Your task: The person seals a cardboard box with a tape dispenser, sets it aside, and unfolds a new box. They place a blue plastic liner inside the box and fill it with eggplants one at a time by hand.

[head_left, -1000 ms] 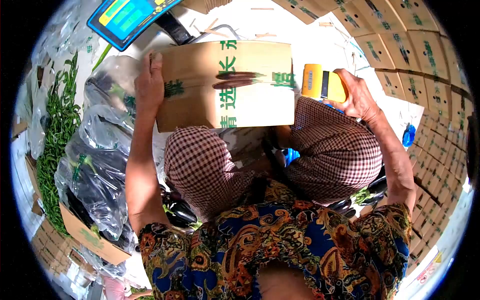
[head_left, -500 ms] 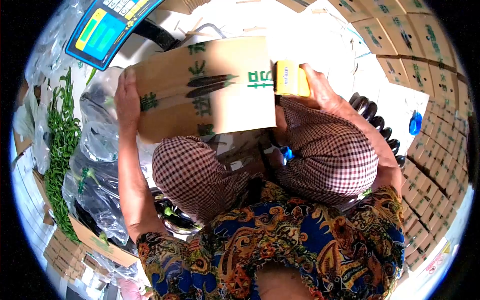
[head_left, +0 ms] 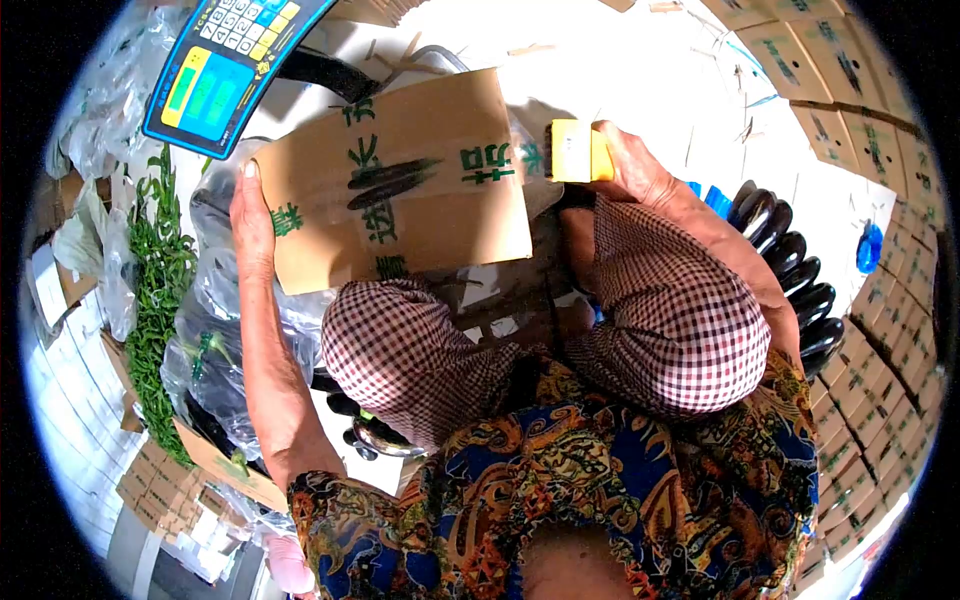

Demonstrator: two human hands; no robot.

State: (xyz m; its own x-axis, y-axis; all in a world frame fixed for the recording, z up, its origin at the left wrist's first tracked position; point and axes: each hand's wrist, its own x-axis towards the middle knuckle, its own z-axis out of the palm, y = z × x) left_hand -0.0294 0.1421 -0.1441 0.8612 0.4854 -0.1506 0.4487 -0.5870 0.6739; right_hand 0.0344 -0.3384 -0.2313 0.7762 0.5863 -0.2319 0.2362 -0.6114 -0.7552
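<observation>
A closed cardboard box [head_left: 320, 190] printed with green characters and a dark eggplant picture lies across in front of my knees. My left hand [head_left: 254, 215] grips its left end, the thumb up at the top corner. In my right hand [head_left: 632, 165] is a yellow tape dispenser [head_left: 574, 152], its dark edge facing the box's right end with a small gap between. Part of my right hand is hidden behind the dispenser. Clear plastic bags [head_left: 215, 290] lie left of my left forearm.
A scale display with keypad [head_left: 215, 85] stands at upper left. Green peppers [head_left: 160, 300] are heaped at left. Eggplants [head_left: 790, 250] lie in a row beyond my right arm, near a blue item [head_left: 869, 247]. Stacked cardboard boxes [head_left: 870, 410] line the right side.
The dispenser has come slightly away from the box's right end, opening a gap. The box appears more tilted, its face turned further up. The camera view has shifted a little.
</observation>
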